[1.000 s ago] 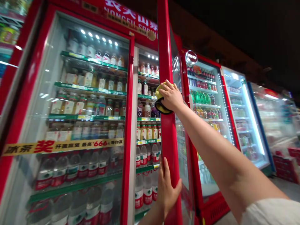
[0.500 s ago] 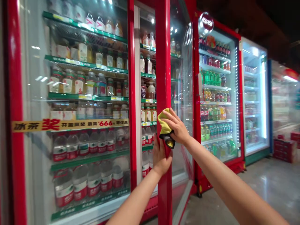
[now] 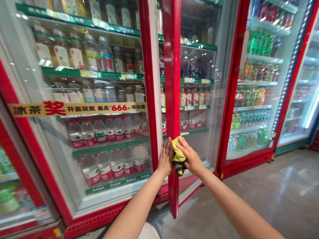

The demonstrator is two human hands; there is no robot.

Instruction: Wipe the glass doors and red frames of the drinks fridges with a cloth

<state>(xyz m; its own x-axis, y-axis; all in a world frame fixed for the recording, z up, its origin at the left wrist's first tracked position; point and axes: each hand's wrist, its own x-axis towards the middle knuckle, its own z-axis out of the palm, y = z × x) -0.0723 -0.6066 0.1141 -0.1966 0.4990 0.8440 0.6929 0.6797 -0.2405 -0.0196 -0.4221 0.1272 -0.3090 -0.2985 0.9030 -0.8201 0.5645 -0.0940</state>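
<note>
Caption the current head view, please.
Right hand presses a yellow cloth to the red edge of an open fridge door, left hand beside it.

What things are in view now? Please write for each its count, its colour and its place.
cloth: one, yellow with black, against open door's edge
open door: one, red frame with glass, centre
closed glass door: one, red frame, left of centre
banner: one, yellow with black and red writing, across closed glass door
bottles: many, mixed colours, on cooler shelves
shelf strips: several, green, behind the glass
right-hand cooler: one, red frame, right
far-right cooler: one, green base, right edge
far-left cooler: one, red frame, left edge
floor: one, grey, below
left hand: one, bare, on open door's edge
right hand: one, bare, holding cloth
</note>
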